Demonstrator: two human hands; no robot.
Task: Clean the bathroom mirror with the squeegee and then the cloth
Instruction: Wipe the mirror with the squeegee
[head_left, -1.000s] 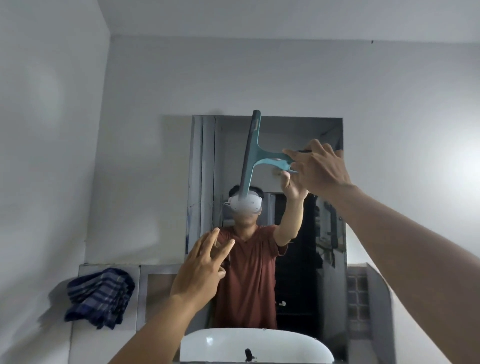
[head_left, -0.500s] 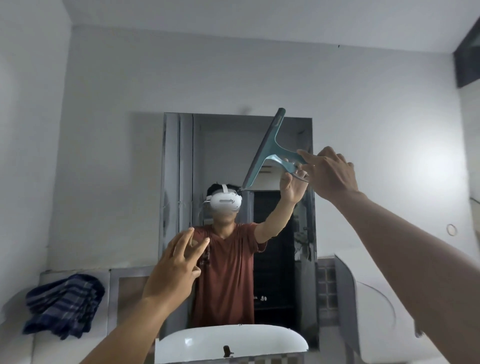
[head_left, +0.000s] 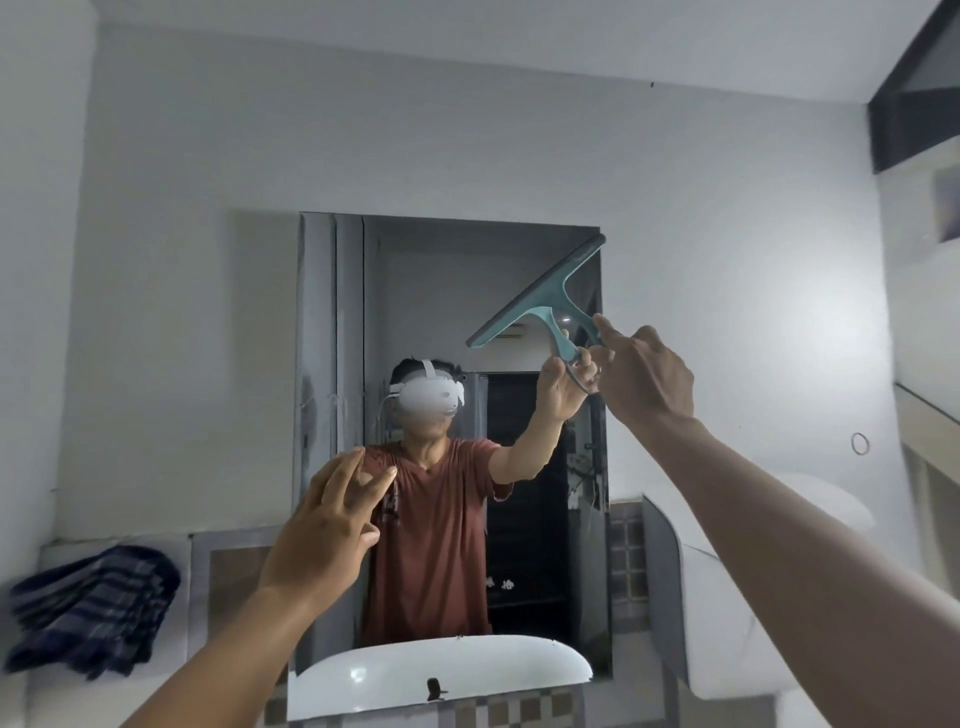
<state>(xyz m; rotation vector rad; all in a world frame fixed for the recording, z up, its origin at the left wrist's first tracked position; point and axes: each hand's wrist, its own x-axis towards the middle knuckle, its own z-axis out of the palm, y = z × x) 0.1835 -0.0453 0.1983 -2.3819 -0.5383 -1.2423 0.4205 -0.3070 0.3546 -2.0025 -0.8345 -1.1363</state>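
Observation:
A rectangular mirror hangs on the grey wall ahead. My right hand grips the handle of a teal squeegee, whose blade lies slanted against the mirror's upper right corner. My left hand hovers in front of the mirror's lower left part, fingers spread, holding nothing. A dark blue checked cloth lies crumpled on the ledge at the lower left, apart from both hands.
A white basin sits below the mirror. A tiled ledge runs along the wall. A white rounded fixture stands at the right. A dark window frame is at the upper right.
The squeegee has swung from near upright in the mirror's middle to slanted at its upper right corner. My view has turned to the right. My left hand stays raised and spread.

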